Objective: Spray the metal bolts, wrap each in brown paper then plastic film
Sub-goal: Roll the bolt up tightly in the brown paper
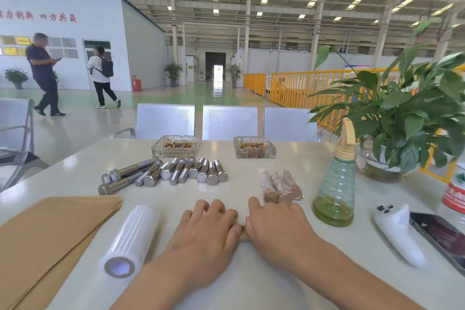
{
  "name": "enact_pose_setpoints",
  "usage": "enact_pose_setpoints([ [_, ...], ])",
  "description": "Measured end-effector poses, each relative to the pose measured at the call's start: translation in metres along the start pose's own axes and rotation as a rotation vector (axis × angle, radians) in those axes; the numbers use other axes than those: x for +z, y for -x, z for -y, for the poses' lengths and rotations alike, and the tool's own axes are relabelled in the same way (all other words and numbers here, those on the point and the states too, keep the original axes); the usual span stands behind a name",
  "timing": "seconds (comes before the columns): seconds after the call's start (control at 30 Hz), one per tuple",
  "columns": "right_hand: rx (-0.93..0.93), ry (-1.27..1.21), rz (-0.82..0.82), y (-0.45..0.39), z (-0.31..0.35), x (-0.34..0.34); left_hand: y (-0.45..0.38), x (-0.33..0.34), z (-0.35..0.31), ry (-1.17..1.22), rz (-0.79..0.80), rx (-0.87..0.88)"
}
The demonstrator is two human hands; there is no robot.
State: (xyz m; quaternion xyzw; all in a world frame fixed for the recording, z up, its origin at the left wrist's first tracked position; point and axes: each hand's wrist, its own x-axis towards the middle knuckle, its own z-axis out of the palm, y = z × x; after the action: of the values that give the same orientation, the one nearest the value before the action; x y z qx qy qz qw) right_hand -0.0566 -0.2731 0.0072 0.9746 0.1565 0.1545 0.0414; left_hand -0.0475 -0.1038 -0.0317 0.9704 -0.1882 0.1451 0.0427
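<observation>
At a white bench [251, 272] in a factory hall, a person's 2 hands lie side by side, palms down, over a small brown-paper bundle [243, 233] of which only a sliver shows between them. The left hand [206, 229] has its fingers bent over the bundle's left part; the right hand [279, 226] covers the right part, thumb tips nearly touching (how firmly either hand grips cannot be told). Beyond the left hand, a heap of bare metal bolts [163, 173] lies in a loose row, heads toward the camera. Just beyond the right hand sit 3 wrapped bolts [280, 186], brown paper under clear film, lying side by side. To the left, a roll of plastic film [129, 236] lies beside a stack of brown paper sheets [50, 234]. To the right stands a green spray bottle [336, 184] with a cream trigger head, upright, near a potted plant [402, 118] in a glass bowl. A white handheld device [397, 231] and a dark phone [437, 234] lie at the right edge. 2 glass ashtrays [176, 146] sit at the far side of the bench.
</observation>
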Motion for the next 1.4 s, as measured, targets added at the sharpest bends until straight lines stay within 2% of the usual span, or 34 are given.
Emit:
enact_pose_setpoints([
  [0.1,0.042,-0.126,-0.005,-0.001,-0.003,0.002,-0.001,0.000,0.002,0.164,-0.020,0.056],
  [0.23,0.076,-0.335,-0.025,-0.001,-0.008,0.007,-0.006,-0.005,-0.003,0.424,-0.058,0.041],
  [0.37,0.062,-0.553,0.044,0.001,-0.017,0.011,-0.005,-0.005,-0.005,0.468,-0.063,0.036],
  [0.5,0.044,-0.695,0.142,0.000,-0.028,0.008,-0.006,-0.002,-0.010,0.548,-0.105,-0.045],
  [0.63,0.056,-0.834,0.244,0.002,-0.041,-0.002,-0.008,-0.003,-0.012,0.552,-0.081,-0.078],
  [0.7,0.109,-0.876,0.180,0.002,-0.054,-0.009,-0.009,-0.004,-0.012,0.591,-0.072,-0.100],
  [0.77,0.218,-0.781,0.012,0.002,-0.075,-0.015,-0.009,-0.004,-0.013,0.608,-0.072,-0.117],
  [0.8,0.262,-0.681,-0.017,0.002,-0.085,-0.018,-0.009,-0.005,-0.013,0.604,-0.073,-0.119],
  [0.9,0.320,-0.292,0.173,0.004,-0.096,-0.017,-0.008,-0.006,-0.013,0.598,-0.069,-0.117],
  [1.0,0.307,-0.095,0.321,0.004,-0.088,-0.008,-0.007,-0.006,-0.014,0.590,-0.058,-0.105],
  [1.13,0.312,-0.018,0.371,0.001,-0.086,-0.012,-0.005,-0.006,-0.015,0.564,-0.063,-0.090],
  [1.4,0.381,-0.088,0.381,-0.004,-0.085,-0.022,-0.005,-0.004,-0.014,0.558,-0.066,-0.079],
])
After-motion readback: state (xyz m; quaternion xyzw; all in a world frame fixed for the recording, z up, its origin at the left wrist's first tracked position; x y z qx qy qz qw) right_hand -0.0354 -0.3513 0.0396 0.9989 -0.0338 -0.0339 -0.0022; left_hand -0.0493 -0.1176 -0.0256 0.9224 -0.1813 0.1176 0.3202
